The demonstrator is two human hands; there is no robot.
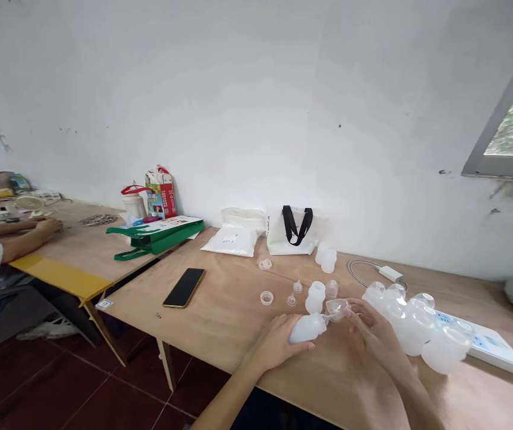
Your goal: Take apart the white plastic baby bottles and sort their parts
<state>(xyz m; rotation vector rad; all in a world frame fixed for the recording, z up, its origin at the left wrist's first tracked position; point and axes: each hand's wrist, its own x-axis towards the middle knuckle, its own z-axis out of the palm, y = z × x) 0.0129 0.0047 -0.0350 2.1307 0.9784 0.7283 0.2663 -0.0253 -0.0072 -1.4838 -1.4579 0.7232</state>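
My left hand [278, 341] is wrapped round a frosted white baby bottle [306, 329], tipped on its side with its top to the right. A clear nipple seems to be at that end. Between the fingertips of my right hand [368, 325] is a clear bottle cap [337, 307], close to the nipple; whether they touch I cannot tell. Just behind stands an open frosted bottle [316, 297], beside another clear cap [332, 289]. Loose on the table lie two clear nipples, one of them a far nipple [298, 286], and a white collar ring [266, 297].
Several capped bottles [417, 322] stand at right beside a power strip [498, 346]. A charger [390, 273] with cable lies behind. A phone [184, 288], white packet [232, 240] and white bag [289, 233] are on the table [220, 310]. At left, a co-worker's hands [43, 230] rest on another table.
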